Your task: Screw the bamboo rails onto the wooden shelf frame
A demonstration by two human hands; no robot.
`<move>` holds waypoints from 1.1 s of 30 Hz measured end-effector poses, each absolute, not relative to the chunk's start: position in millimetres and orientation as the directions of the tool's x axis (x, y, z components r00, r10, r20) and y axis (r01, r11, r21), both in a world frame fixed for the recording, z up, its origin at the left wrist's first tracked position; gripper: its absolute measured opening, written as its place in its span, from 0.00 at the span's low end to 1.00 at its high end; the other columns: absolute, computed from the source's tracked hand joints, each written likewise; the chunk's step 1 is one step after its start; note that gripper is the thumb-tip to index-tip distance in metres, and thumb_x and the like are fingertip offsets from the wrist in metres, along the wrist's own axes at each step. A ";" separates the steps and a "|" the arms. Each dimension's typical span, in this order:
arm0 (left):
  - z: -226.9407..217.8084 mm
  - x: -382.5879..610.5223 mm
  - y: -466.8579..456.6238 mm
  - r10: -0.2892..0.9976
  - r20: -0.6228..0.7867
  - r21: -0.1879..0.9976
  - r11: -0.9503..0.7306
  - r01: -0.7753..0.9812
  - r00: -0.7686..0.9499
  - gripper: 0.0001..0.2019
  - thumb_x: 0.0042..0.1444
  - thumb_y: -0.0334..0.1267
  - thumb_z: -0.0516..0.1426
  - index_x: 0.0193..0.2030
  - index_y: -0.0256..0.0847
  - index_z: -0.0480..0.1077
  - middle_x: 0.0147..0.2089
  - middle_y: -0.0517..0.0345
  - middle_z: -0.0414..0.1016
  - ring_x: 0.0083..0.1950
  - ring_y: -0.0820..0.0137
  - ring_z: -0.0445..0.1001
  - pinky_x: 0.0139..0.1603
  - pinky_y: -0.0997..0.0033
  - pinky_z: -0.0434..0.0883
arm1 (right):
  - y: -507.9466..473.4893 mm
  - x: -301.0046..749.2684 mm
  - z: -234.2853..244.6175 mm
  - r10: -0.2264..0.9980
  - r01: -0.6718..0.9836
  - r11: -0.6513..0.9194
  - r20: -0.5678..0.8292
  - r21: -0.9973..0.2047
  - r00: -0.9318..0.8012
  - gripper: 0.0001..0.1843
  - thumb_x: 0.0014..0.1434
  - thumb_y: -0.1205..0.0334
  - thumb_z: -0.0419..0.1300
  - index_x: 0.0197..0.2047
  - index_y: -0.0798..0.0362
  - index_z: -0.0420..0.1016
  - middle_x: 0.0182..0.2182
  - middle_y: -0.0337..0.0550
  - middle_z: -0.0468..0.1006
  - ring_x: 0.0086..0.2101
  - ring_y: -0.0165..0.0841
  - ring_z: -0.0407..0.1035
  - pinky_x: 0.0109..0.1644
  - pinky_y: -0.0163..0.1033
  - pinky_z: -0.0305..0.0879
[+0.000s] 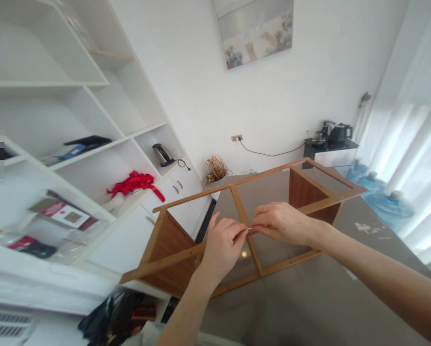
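A brown wooden frame (201, 192), like an unfinished shelf unit with side panels and thin rails, lies on a grey table (309, 298). Over its middle rail my left hand (221, 245) and my right hand (284, 223) meet, fingertips pinched together. Between them they hold a small thin metal piece (249, 228), too small to name. Both hands hover just above the frame's central upright.
White wall shelves (93, 144) on the left hold a kettle (162, 154), red ribbon (136, 182) and boxes. A side cabinet with a coffee maker (333, 134) stands at the back right, with blue water bottles (388, 202) by the curtains. Dried plants (216, 169) sit near the wall.
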State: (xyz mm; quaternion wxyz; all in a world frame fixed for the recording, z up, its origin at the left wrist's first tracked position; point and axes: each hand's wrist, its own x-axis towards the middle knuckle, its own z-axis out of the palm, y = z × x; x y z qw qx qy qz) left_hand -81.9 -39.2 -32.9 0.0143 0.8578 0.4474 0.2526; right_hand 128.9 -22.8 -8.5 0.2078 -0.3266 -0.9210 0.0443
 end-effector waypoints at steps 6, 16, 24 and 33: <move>-34.8 -85.6 -40.5 0.791 0.407 0.275 -0.584 0.764 0.457 0.09 0.62 0.35 0.53 0.36 0.44 0.75 0.35 0.60 0.77 0.41 0.68 0.72 0.66 0.48 0.48 | -17.2 119.6 -6.3 0.626 0.597 0.779 0.284 -0.192 -0.726 0.13 0.65 0.60 0.52 0.34 0.51 0.76 0.30 0.39 0.74 0.30 0.28 0.66 0.34 0.35 0.51; -38.9 -106.7 -38.5 0.818 0.384 0.405 -0.566 0.718 0.429 0.12 0.62 0.30 0.50 0.39 0.43 0.76 0.40 0.56 0.76 0.43 0.68 0.73 0.62 0.53 0.57 | -17.1 105.8 -3.6 0.674 0.666 0.737 0.198 -0.114 -0.712 0.11 0.64 0.62 0.51 0.34 0.50 0.74 0.30 0.39 0.75 0.30 0.30 0.66 0.32 0.36 0.46; -34.9 -103.5 -35.8 0.813 0.386 0.434 -0.578 0.691 0.436 0.13 0.62 0.30 0.50 0.39 0.44 0.75 0.40 0.58 0.77 0.45 0.68 0.73 0.65 0.51 0.51 | -18.0 104.8 -5.7 0.707 0.693 0.707 0.162 -0.141 -0.688 0.12 0.64 0.62 0.50 0.34 0.51 0.73 0.31 0.38 0.74 0.31 0.30 0.66 0.32 0.35 0.48; -35.5 -105.2 -30.4 0.811 0.350 0.485 -0.586 0.649 0.469 0.13 0.64 0.31 0.48 0.41 0.45 0.74 0.40 0.59 0.77 0.46 0.69 0.73 0.64 0.54 0.52 | -19.7 100.3 -5.8 0.724 0.713 0.690 0.132 -0.125 -0.677 0.13 0.65 0.62 0.49 0.34 0.52 0.73 0.31 0.39 0.74 0.32 0.31 0.67 0.32 0.36 0.48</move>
